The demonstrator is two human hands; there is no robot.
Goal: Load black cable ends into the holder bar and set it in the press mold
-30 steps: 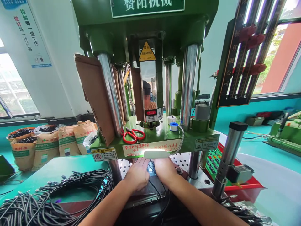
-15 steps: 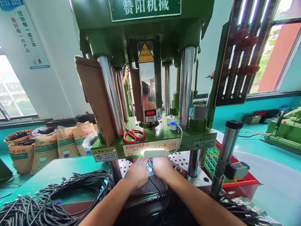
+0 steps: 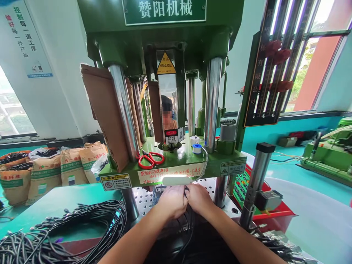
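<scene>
Both hands are together under the front edge of a green press (image 3: 200, 161), below a lit white lamp (image 3: 177, 180). My left hand (image 3: 172, 201) has its fingers curled round part of some black cables (image 3: 188, 229). Close against it on the right, my right hand (image 3: 199, 199) is closed at the top of the same cables; its fingertips are partly hidden. The cables hang down from between the hands. Behind my left hand, part of a metal mould (image 3: 157, 192) shows on the perforated plate (image 3: 143, 201).
Red-handled scissors (image 3: 151, 160) and a blue-rimmed spool (image 3: 197, 148) lie on the press ledge. A coiled bundle of black cables (image 3: 110, 209) is at the left, more cable ends (image 3: 283, 244) at the right. A metal post (image 3: 257, 176) stands beside the red control panel.
Both hands have drawn together and shifted slightly right against the press, lifting the cables. The mould behind my left hand is now more exposed. The whole view has shifted a little.
</scene>
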